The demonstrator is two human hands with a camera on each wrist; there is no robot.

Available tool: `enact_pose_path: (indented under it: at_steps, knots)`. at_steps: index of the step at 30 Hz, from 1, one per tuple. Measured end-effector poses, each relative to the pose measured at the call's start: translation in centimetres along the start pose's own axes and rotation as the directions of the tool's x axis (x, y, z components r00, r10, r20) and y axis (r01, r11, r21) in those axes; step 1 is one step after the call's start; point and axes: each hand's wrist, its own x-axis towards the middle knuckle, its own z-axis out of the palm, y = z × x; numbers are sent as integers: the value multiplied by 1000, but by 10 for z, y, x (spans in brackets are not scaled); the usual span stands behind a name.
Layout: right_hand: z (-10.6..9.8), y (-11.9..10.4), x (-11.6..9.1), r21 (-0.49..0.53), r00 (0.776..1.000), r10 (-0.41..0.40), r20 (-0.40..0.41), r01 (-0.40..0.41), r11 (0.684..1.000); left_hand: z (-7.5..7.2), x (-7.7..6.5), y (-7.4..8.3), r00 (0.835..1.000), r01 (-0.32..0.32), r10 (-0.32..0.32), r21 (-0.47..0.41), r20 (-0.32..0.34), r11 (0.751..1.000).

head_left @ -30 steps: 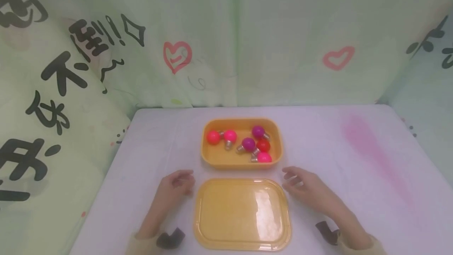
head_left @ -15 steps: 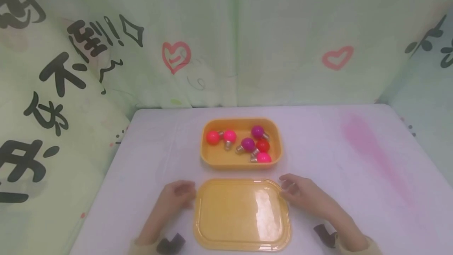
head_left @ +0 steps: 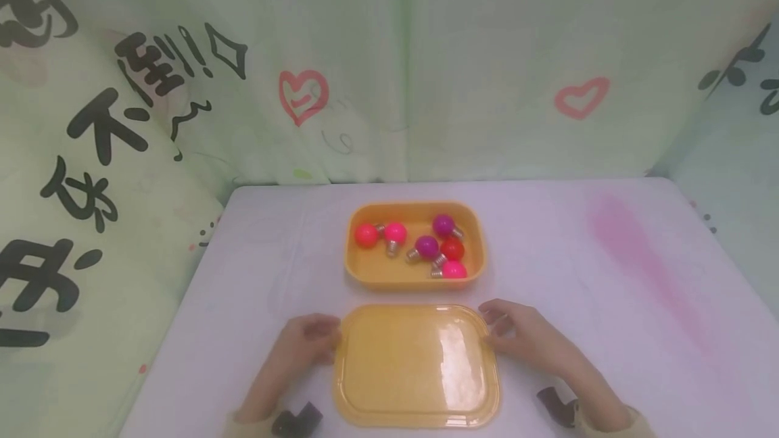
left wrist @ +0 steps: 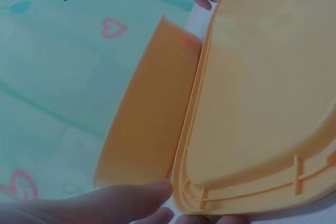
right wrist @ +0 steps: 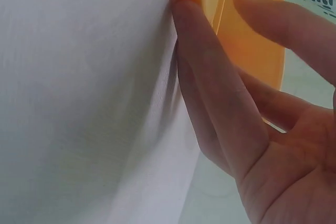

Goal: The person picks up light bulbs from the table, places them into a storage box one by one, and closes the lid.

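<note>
A flat yellow lid [head_left: 389, 367] with rounded corners lies on the table between the two hands. Fingertips of my left hand [head_left: 298, 343] are at its upper left edge; in the left wrist view the thumb [left wrist: 139, 198] lies beside a lid corner and other fingertips show at the lid's edge. At the upper right corner is my right hand [head_left: 529, 338]. Its fingertip touches the lid's edge in the right wrist view, while the thumb [right wrist: 283, 22] stands apart. Beyond the lid, a yellow box [head_left: 408, 285] holds several small light bulbs, red, pink and purple [head_left: 427, 247].
The white table [head_left: 578, 255] carries a pink stain on its right side. Pale green curtains [head_left: 475, 53] with drawn hearts and black writing hang behind it and along the sides. Dark straps [head_left: 298, 421] show at both wrists.
Both hands have come down from beside the box toward the lid's upper corners, and their fingertips now reach its edge. Box and bulbs have stayed in place.
</note>
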Motion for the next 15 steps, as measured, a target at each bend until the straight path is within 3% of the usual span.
enact_pose_path:
  at_steps: [9, 15]
  knots:
    - [2, 2, 1, 18, 999, 34, -9, -33, 999, 0, 1, -1, 1000, -10, 10, -21, -15, 1000]
    - [2, 4, 2, 19, 999, -21, -36, 22, 1000, 1, 2, -4, 1000, -21, 21, -3, -16, 1000]
